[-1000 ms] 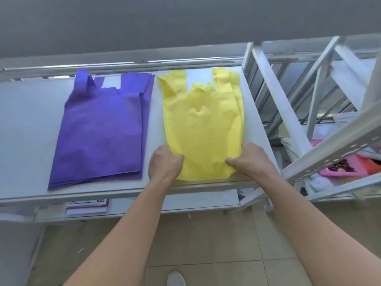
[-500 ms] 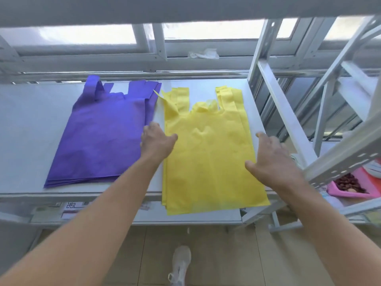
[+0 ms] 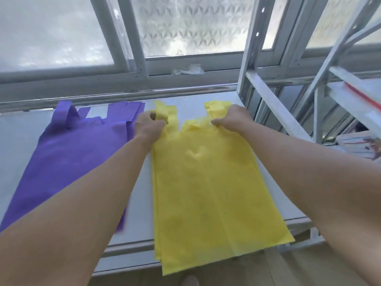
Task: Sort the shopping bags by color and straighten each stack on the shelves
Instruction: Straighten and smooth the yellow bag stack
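Note:
A stack of yellow shopping bags (image 3: 206,186) lies on the white shelf (image 3: 136,230), its bottom edge hanging over the shelf's front. My left hand (image 3: 147,126) grips the left handle of the yellow stack. My right hand (image 3: 231,119) grips its right handle. To the left lies a stack of purple shopping bags (image 3: 82,153), flat, handles toward the window; my left forearm covers part of it.
A frosted window with a grey frame (image 3: 142,71) runs behind the shelf. A white metal rack upright (image 3: 250,58) and its diagonal braces stand at the right. Packaged goods (image 3: 360,144) sit on a neighbouring shelf at the far right. Tiled floor lies below.
Both hands moved from the yellow stack's bottom corners, along its sides, up to its handles and closed on them. The yellow stack now overhangs the shelf front. The view tilted upward.

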Demonstrator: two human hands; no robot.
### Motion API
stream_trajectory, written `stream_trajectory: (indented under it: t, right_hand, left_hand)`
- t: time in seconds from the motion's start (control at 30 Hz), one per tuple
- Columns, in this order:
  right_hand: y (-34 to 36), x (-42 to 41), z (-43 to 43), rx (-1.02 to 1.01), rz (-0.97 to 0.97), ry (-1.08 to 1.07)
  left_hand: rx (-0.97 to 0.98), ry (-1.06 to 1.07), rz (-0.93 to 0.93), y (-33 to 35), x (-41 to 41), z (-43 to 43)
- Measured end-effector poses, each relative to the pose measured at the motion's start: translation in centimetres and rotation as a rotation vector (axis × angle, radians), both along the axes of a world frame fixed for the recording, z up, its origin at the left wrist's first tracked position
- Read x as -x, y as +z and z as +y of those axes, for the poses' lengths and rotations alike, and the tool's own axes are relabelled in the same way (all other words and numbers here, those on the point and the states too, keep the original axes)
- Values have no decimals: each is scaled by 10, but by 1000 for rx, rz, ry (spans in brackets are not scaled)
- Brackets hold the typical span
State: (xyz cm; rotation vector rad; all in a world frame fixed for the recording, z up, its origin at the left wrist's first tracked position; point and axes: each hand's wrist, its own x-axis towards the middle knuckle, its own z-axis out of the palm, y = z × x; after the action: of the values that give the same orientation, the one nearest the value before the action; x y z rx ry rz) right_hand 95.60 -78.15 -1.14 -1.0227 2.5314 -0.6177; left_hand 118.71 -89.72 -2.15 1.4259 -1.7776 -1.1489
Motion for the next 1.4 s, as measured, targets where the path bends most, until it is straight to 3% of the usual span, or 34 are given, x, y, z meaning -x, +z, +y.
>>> stream_trajectory:
  t: [0.1, 0.4, 0.67, 0.9, 1.03, 1.2, 1.4]
  right_hand:
    - [0, 5, 0, 52, -74, 5]
    - [-6, 35, 6, 311, -358, -38]
    - [-15, 37, 8, 201, -204, -95]
    - [-14, 40, 11, 249, -292, -178]
    - [-8, 36, 14, 218, -355, -135]
    - [-9, 28, 11, 176, -285, -131]
    - [-13, 25, 12, 145, -237, -144]
  left_hand:
    - [-111, -76, 209, -5, -4, 0]
    - [-133, -58, 324, -3, -3, -3]
    - [-113, -13, 246, -7, 2, -2]
    - [-96, 23, 214, -4, 4, -5]
    - [-80, 38, 86, -14, -1, -20]
    - [-98, 19, -25, -46, 0, -59]
    - [-91, 52, 20, -20, 1, -35]
